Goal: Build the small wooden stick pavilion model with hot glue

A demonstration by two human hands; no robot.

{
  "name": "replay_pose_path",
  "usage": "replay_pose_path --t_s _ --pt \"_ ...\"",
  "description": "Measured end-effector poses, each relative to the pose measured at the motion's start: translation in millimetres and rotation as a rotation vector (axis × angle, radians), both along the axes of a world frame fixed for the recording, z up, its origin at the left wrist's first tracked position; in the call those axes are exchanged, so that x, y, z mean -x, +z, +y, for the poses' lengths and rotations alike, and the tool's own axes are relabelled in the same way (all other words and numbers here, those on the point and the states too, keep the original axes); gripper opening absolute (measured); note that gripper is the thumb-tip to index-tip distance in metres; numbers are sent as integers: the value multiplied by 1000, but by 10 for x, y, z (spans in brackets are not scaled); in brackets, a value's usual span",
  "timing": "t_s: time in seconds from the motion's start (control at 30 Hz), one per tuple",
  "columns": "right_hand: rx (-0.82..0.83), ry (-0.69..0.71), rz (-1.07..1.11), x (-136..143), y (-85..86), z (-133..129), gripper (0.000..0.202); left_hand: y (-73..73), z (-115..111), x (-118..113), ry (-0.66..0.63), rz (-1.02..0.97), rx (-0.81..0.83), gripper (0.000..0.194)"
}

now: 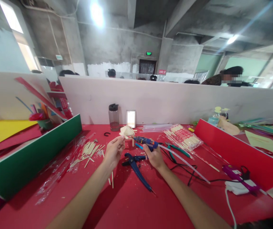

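My left hand is closed in a pinch at the near left edge of a small roof-shaped model made of pale wooden sticks. Whether the fingers grip the model's edge or a small loose piece, I cannot make out. A blue hot glue gun is gripped in my right hand, its nozzle pointing left at the model. From its rear trails a long translucent glue stick. Below and between the hands lie blue-handled cutters on the red table.
Loose wooden sticks lie left, beside clear plastic wrapping. A dark-lidded bottle stands behind. Rightward are green-handled pliers, packed sticks and a purple power strip with cables. Green and red dividers flank the table.
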State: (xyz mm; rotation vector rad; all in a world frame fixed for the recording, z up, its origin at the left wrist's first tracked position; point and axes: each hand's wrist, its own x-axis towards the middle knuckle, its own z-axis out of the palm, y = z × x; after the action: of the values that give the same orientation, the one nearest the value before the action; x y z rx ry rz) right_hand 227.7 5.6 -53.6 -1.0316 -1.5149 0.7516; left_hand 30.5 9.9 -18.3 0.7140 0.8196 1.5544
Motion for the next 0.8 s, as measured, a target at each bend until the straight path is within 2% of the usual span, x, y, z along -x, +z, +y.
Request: replay_pose_path --t_s 0.07,0.2,0.4,0.6,0.8 --pt "10 4 -11 -2 2 -6 27 -6 4 4 -3 1 4 29" --pt "26 99 -18 -1 -16 -12 30 0 7 5 12 -10 14 30" --pt "164 67 204 -26 17 76 45 27 -1 18 -20 2 -5 29" --pt "327 481 160 -158 104 40 48 40 64 124 5 -26 -23 32" --pt "495 606 375 -325 197 117 58 80 172 356 85 -29 -30 30"
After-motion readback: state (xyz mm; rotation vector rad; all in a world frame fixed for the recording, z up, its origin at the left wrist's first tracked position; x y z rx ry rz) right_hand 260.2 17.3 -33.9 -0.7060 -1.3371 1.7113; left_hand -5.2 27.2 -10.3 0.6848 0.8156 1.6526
